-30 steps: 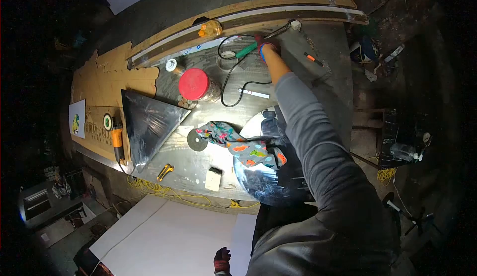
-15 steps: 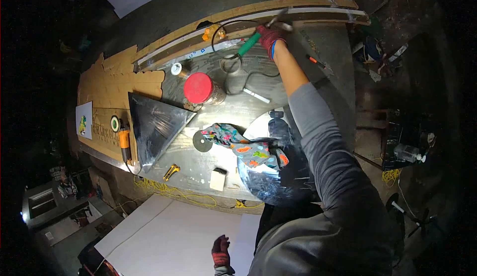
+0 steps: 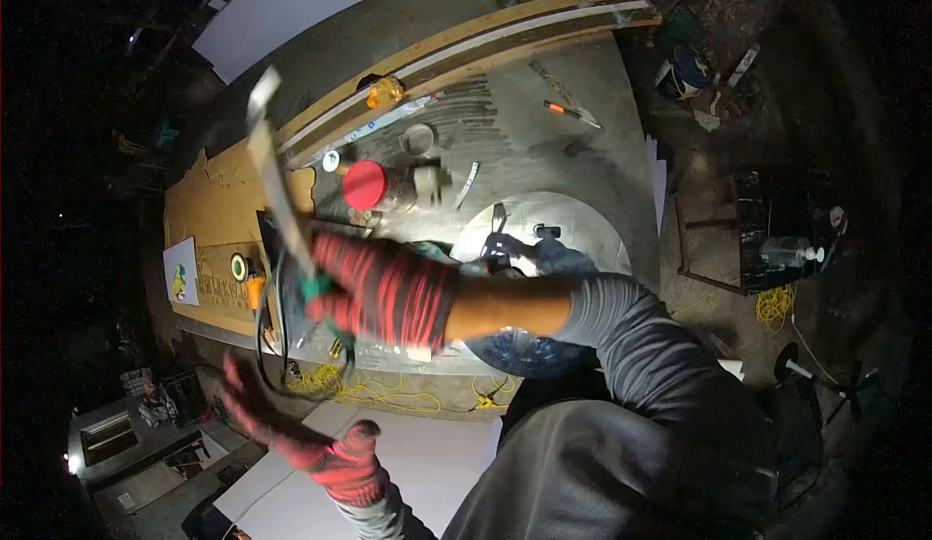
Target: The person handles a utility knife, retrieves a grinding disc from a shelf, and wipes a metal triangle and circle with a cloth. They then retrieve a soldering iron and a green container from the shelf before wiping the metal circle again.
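My right hand (image 3: 383, 292), in a red-and-black knitted glove, is closed round the green handle of a corded tool that looks like a soldering iron (image 3: 279, 190). Its metal shaft points up and away, ending in an angled head. A black cord (image 3: 260, 331) hangs in a loop from it. Lower down, my left hand (image 3: 316, 453), gloved alike, is held out with fingers spread and nothing in it; motion blurs it slightly. A red-lidded jar (image 3: 364, 185) stands beyond my right hand. My right forearm hides most of the patterned cloth and the dark triangular sheet.
On the metal table (image 3: 544, 161) lie a ring (image 3: 418, 139), a short white strip (image 3: 468, 184) and an orange-handled tool (image 3: 563, 110). Long bars (image 3: 466, 59) run along the far side. An orange angle grinder (image 3: 255, 290) lies left. Yellow cord (image 3: 388, 396) trails below the near edge.
My right hand has swung from the table's far side to the near left, carrying the soldering iron. My left hand has risen and moved left, its fingers spreading. The view has shifted slightly.
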`<state>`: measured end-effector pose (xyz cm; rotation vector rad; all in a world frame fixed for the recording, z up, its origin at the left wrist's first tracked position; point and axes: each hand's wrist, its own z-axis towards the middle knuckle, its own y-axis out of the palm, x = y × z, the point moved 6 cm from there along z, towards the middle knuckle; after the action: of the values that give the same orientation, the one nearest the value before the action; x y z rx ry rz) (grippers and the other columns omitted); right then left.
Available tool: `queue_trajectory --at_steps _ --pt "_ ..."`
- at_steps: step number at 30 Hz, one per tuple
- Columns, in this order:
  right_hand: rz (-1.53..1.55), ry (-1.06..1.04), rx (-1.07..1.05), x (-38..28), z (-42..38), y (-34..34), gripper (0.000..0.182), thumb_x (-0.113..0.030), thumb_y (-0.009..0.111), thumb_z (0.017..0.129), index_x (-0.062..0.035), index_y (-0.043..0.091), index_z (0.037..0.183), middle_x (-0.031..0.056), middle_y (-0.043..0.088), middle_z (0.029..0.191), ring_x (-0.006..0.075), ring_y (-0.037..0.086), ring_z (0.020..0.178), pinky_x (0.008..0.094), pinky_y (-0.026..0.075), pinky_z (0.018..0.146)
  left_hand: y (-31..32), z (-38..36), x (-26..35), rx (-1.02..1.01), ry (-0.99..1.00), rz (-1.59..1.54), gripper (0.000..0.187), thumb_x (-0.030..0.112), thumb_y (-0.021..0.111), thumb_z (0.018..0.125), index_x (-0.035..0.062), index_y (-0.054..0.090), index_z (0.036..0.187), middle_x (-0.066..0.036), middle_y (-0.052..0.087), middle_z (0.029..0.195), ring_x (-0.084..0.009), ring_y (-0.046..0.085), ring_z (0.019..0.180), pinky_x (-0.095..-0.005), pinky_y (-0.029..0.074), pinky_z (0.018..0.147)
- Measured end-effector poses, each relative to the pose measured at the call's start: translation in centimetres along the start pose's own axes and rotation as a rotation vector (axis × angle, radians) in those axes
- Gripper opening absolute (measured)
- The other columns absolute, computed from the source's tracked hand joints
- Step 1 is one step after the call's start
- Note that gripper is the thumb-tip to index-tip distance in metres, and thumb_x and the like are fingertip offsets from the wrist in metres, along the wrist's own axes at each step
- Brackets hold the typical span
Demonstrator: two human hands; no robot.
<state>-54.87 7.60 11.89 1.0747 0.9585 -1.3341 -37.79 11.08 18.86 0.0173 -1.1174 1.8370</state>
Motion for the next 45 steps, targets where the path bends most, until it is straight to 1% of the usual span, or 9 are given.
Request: queue_trajectory --at_steps 3,6,12,15,20,22,28,31,45 --pt "-0.118 -0.356 0.174 -1.2 -3.4 7.3 0.023 -0.017 0.06 0.087 -0.0045 0.053 0.105 0.0168 0.062 0.083 0.035 0.062 0.082 0.0417 0.049 0.068 0.4 -2.9 -3.4 -0.179 -0.377 -0.15 0.115 0.069 0.068 0.07 -0.0006 0.019 0.148 -0.018 0.036 0.145 -0.0304 0.036 0.134 -0.0406 0.024 0.112" --pt "0.144 -0.101 -0.02 1.0 -4.1 13.0 0.017 -0.019 0.053 0.086 -0.0039 0.058 0.094 0.0165 0.06 0.092 0.0355 0.06 0.08 0.0408 0.048 0.067 -0.3 -4.5 -4.2 -0.371 -0.479 -0.332 0.098 0.066 0.059 0.081 0.0006 0.027 0.146 -0.015 0.042 0.14 -0.0285 0.043 0.127 -0.0413 0.031 0.109" --pt "-0.457 -0.174 -0.091 1.6 -9.7 19.4 0.016 -0.018 0.049 0.086 -0.0049 0.058 0.087 0.0122 0.058 0.095 0.0316 0.059 0.079 0.0387 0.047 0.067 -1.0 -14.9 -7.8 0.166 -1.305 -1.098 0.048 0.051 0.04 0.097 0.0074 0.054 0.11 -0.01 0.057 0.109 -0.0255 0.054 0.104 -0.042 0.04 0.096" --pt "-0.741 -0.261 -0.227 0.4 -12.0 19.1 0.018 -0.019 0.046 0.088 -0.0054 0.057 0.091 0.0101 0.059 0.092 0.0319 0.059 0.082 0.0386 0.047 0.069 -2.7 -18.8 -11.1 0.096 -1.222 -1.268 0.046 0.05 0.039 0.098 0.0081 0.056 0.105 -0.01 0.056 0.107 -0.0257 0.054 0.101 -0.0437 0.039 0.095" --pt "-0.227 -0.49 -0.1 3.7 -11.2 14.4 0.029 -0.011 0.058 0.077 -0.0043 0.057 0.105 0.0132 0.056 0.099 0.0308 0.056 0.094 0.0407 0.047 0.08 -5.6 -22.0 -11.3 0.267 -1.319 -0.912 0.024 0.036 0.057 0.095 0.0123 0.057 0.095 0.002 0.056 0.072 -0.0084 0.049 0.052 -0.0203 0.039 0.044" --pt "-0.072 -0.189 -0.22 8.3 -8.4 9.1 0.03 -0.014 0.056 0.08 -0.0081 0.06 0.109 0.013 0.059 0.104 0.0292 0.058 0.096 0.0397 0.048 0.085 -7.0 -22.7 -11.4 0.349 -1.384 -0.884 0.025 0.038 0.057 0.094 0.0128 0.057 0.094 0.002 0.053 0.069 -0.0083 0.047 0.049 -0.0216 0.038 0.041" --pt "-0.733 0.027 0.651 30.0 -7.4 -26.9 0.019 -0.013 0.055 0.085 -0.0064 0.066 0.099 0.0165 0.065 0.104 0.0327 0.062 0.095 0.0392 0.05 0.082 -14.4 -31.8 -16.3 0.357 -1.561 -0.747 0.035 0.05 0.058 0.091 0.0156 0.056 0.1 0.0 0.046 0.065 -0.0068 0.036 0.04 -0.0212 0.035 0.037" --pt "-1.235 0.731 0.48 37.4 -9.9 -39.3 0.032 -0.026 0.069 0.076 -0.007 0.067 0.102 0.0223 0.064 0.1 0.0385 0.063 0.092 0.045 0.051 0.079 -15.8 -36.1 -16.4 0.442 -1.713 -0.582 0.036 0.051 0.058 0.09 0.0161 0.057 0.102 0.001 0.046 0.069 -0.0064 0.036 0.042 -0.0204 0.036 0.038" --pt "-1.363 0.993 0.399 40.1 -9.3 -40.0 0.036 -0.024 0.071 0.076 -0.0151 0.066 0.11 0.0181 0.066 0.106 0.0358 0.062 0.104 0.0448 0.049 0.091 -16.5 -47.0 -16.5 0.345 -1.836 -0.765 0.022 0.033 0.058 0.095 0.0191 0.057 0.112 -0.014 0.068 0.099 -0.0079 0.049 0.044 -0.0222 0.044 0.043"
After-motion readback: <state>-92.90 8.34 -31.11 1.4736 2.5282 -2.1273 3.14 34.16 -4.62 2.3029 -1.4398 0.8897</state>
